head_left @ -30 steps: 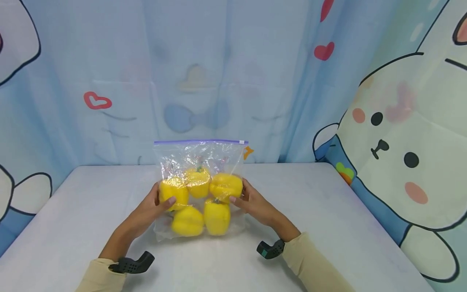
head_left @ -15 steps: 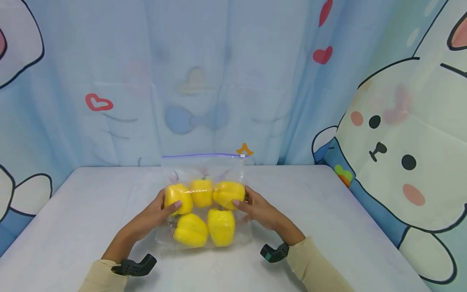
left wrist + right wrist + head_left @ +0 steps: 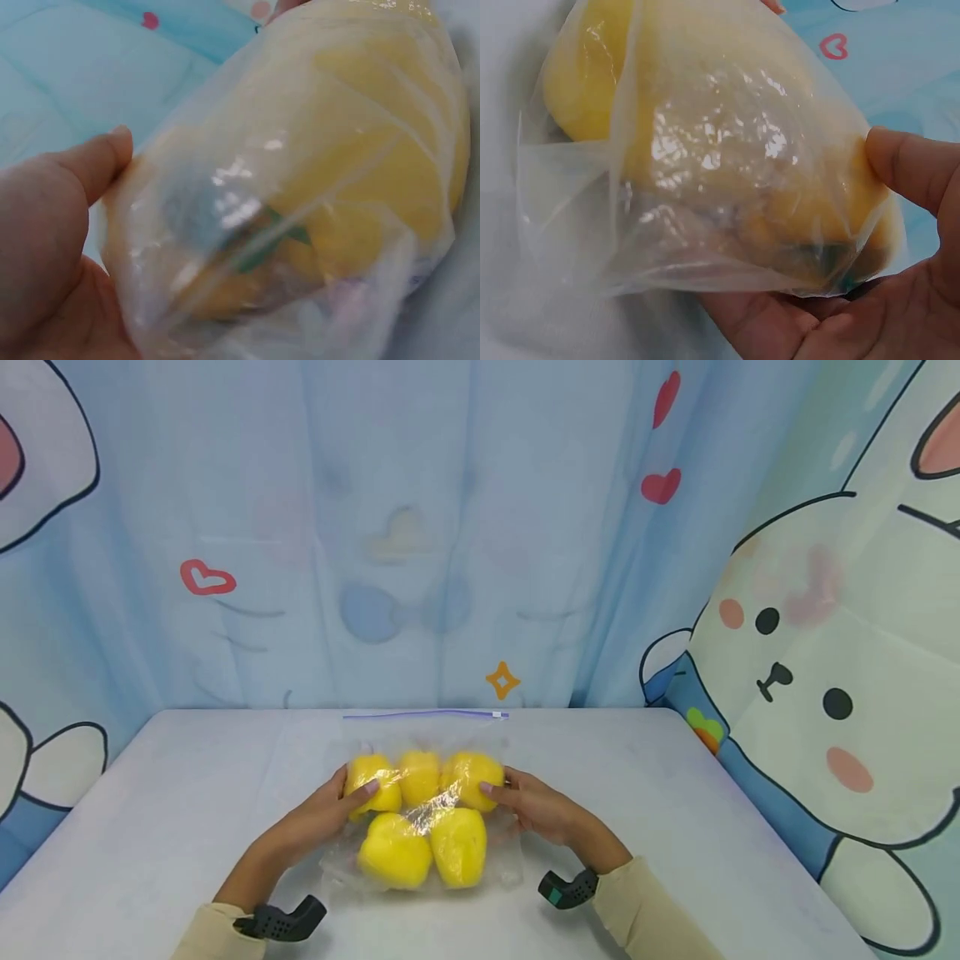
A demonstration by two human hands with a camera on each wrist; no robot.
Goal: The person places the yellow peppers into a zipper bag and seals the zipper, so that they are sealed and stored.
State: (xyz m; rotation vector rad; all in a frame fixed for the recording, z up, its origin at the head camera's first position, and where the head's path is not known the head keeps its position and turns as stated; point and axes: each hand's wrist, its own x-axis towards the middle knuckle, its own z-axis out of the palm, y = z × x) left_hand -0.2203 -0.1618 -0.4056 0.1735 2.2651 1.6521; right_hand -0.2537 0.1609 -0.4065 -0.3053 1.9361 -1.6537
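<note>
Five yellow peppers [image 3: 420, 814] inside clear zip bag [image 3: 427, 735] lying flat at table [image 3: 150, 827] centre, left hand [image 3: 330, 814] at 9 o'clock, right hand [image 3: 536, 806] at 3 o'clock, both curled around bag sides.

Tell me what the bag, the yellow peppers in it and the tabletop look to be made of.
Bag: thin clear plastic film, glossy; it wrinkles and glints, with a purple zip strip along the far edge.
Yellow peppers: smooth and evenly coloured, one with a green stem; real or plastic cannot be told.
Tabletop: matte pale grey-white surface; the material is unclear.
</note>
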